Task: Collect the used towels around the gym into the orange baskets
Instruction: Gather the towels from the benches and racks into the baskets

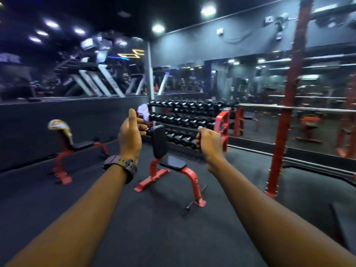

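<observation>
Red-framed black bench (169, 166), white towel (143, 110), black dumbbells (183, 120).

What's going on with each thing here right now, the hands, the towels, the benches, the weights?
Left hand: raised, empty, fingers loosely curled.
Right hand: raised, curled, holding nothing.
Patterned towel: draped over the left bench's backrest.
White towel: lying on the dumbbell rack's end.
Left bench: unoccupied.
Middle bench: backrest upright, bare.
Dumbbells: racked in rows.

readable text: none | lettering on the red leg of the near bench (196, 186): too blurred to read | white sloping frames of the treadmills (100, 81): markings smeared, unreadable | small signs on the grey wall (219, 31): too small to make out
</observation>
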### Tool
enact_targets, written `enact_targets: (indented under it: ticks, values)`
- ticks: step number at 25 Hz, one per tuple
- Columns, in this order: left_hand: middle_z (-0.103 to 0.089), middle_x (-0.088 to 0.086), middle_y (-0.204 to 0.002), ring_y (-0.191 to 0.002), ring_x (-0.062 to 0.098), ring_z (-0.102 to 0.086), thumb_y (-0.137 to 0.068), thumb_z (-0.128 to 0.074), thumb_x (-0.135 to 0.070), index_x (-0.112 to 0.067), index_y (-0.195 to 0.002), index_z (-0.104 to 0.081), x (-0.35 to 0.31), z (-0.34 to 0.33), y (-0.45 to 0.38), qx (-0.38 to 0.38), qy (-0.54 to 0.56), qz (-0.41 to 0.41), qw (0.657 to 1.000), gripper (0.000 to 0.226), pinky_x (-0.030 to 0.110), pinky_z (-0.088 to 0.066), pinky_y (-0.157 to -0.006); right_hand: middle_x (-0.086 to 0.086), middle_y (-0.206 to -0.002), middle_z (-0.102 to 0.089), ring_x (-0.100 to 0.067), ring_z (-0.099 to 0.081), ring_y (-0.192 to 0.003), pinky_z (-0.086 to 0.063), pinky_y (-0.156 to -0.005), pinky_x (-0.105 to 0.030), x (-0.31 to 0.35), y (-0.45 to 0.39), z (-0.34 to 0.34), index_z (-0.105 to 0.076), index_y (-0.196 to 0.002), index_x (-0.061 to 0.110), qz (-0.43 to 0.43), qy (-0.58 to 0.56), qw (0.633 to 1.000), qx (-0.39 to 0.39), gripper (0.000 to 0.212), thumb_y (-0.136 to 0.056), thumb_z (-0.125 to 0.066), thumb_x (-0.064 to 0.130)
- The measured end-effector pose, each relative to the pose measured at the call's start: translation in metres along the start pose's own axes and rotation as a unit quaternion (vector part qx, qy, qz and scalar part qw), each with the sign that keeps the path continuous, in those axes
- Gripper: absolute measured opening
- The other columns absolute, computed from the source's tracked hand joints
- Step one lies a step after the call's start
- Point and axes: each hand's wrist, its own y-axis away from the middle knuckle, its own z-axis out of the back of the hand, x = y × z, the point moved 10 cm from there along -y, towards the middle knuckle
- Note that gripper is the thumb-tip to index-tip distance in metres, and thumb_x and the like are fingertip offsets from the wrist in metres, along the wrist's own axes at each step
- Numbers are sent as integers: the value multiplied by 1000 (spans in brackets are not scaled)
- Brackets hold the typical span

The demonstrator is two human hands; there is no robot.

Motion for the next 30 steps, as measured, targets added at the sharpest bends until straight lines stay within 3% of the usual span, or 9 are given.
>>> enact_targets:
  ticks: [8, 19, 25, 28, 30]
  values:
    - [-70, 5, -95, -82, 19, -62, -88, -28, -76, -18, -97, -63, -29, 96, -6, -73, -55, -2, 996, 68, 40, -47, -76, 9, -47, -54, -16, -51, -57, -42, -69, -42, 13, -16, -93, -62, -44, 28, 9, -20, 996, 88, 48, -90, -53, 37]
    - [-70, 9, -103, -88, 18, -63, -92, -25, -73, -15, -108, -63, -13, 83, -23, -100, -58, -24, 993, 71, 35, -47, -77, 6, -54, -54, -11, -48, -53, -40, -59, -32, -4, -42, -98, -56, -56, 20, -1, -47, 995, 87, 43, -98, -53, 28]
    - [-69, 5, -102, -87, 15, -61, -95, -31, -69, -25, -99, -61, 25, 97, -87, -122, -52, -47, 990, 54, 36, -45, -81, 5, -57, -59, -15, -54, -60, -44, -69, -40, -31, -83, -158, -58, -54, 21, -3, -14, 996, 86, 46, -97, -54, 34]
    - [-69, 6, -103, -87, 16, -61, -95, -31, -69, -25, -99, -61, 53, 112, -132, -114, -41, -48, 991, 53, 38, -45, -81, 5, -60, -61, -14, -55, -62, -45, -67, -35, -50, -107, -206, -66, -64, 19, -2, -4, 996, 87, 43, -98, -54, 41]
    - [-69, 6, -103, -88, 17, -62, -96, -31, -69, -24, -98, -61, 69, 127, -173, -108, -38, -40, 993, 54, 38, -45, -81, 4, -61, -62, -13, -56, -61, -45, -67, -34, -56, -126, -243, -71, -75, 7, -6, 0, 997, 79, 46, -99, -53, 42]
